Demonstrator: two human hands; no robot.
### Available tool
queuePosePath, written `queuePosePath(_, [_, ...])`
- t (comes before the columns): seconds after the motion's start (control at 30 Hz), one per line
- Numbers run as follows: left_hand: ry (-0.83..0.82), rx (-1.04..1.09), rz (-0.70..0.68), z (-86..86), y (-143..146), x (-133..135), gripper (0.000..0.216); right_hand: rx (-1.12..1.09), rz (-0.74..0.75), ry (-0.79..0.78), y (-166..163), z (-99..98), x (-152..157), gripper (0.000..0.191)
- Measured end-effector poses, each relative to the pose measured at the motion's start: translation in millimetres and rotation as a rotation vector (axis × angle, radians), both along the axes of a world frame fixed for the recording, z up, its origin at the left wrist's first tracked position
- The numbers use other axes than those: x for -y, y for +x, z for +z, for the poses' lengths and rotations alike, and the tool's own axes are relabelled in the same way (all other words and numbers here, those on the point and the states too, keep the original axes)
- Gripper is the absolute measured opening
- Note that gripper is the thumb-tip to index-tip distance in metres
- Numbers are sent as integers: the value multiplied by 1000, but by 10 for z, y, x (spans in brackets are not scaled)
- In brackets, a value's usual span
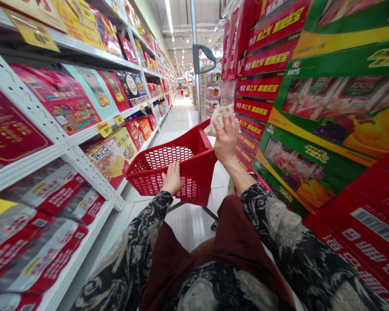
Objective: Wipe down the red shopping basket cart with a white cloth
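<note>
A red plastic shopping cart [191, 188] with a perforated basket stands before me, turned sideways in the aisle. My left hand [173, 178] grips its near rim, the fingers hooked over the edge. Farther right, a cream-coloured, fluffy cloth [221, 113] is under the fingers of my right hand [227, 136]. The cloth hangs by the cart's raised right end; whether it touches the plastic there is hard to tell. The part of the basket's inside that shows holds no goods.
White shelves [81, 137] with boxed and bagged goods run along the left. Stacked red drink cartons [262, 86] and green fruit-drink boxes [327, 108] rise close on the right. Beyond the cart stands a metal pole with a grey handle [201, 59]. The tiled aisle floor [184, 108] stretches ahead.
</note>
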State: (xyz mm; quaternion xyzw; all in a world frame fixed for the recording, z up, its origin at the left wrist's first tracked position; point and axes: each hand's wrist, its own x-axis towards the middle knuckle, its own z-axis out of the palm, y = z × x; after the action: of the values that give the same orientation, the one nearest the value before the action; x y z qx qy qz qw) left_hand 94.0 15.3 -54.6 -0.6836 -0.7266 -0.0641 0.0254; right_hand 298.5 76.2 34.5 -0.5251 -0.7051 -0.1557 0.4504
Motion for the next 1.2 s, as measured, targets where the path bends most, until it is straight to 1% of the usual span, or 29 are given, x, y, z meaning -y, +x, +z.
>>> queuePosePath(0.03, [-2, 3, 3, 3, 3, 3, 88, 46, 26, -48, -5, -52, 13, 43])
queuePosePath(0.1, [-10, 7, 0, 7, 9, 5, 88, 121, 91, -131, -76, -219, 54, 40])
queuePosePath(0.17, [-8, 4, -6, 5, 13, 4, 88, 147, 136, -166, -188, -386, 106, 38])
queuePosePath(0.23, [2, -4, -5, -1, 15, 1, 90, 140, 172, -177, -285, -478, 167, 38])
queuePosePath(0.3, [9, -17, -2, -10, 16, -2, 91, 127, 215, -188, -341, -480, 230, 40])
queuePosePath(0.43, [8, -33, 1, -30, 13, -9, 91, 89, 253, -237, -353, -338, 350, 41])
queuePosePath(0.53, [10, -28, 1, -38, 8, -11, 92, 67, 180, -274, -352, -219, 396, 34])
queuePosePath(0.6, [5, -22, -5, -38, 6, -8, 91, 63, 127, -269, -360, -155, 392, 30])
queuePosePath(0.73, [11, -22, -7, -34, 10, 0, 90, 67, 82, -148, -368, -96, 304, 36])
queuePosePath(0.8, [10, -18, -6, -30, 13, 2, 90, 100, 51, -162, -350, -113, 230, 37])
queuePosePath(0.9, [0, -9, -10, -21, 14, 6, 91, 157, 1, -298, -295, -167, 116, 30])
queuePosePath(0.97, [-3, -8, -19, -16, 18, 10, 91, 172, -18, -335, -246, -198, 66, 27])
queuePosePath(1.07, [-1, -10, -19, -11, 40, 20, 89, 199, 12, -288, -184, -256, 70, 31])
queuePosePath(1.2, [14, -18, -5, 5, 70, 32, 88, 220, 77, -164, -162, -420, 161, 46])
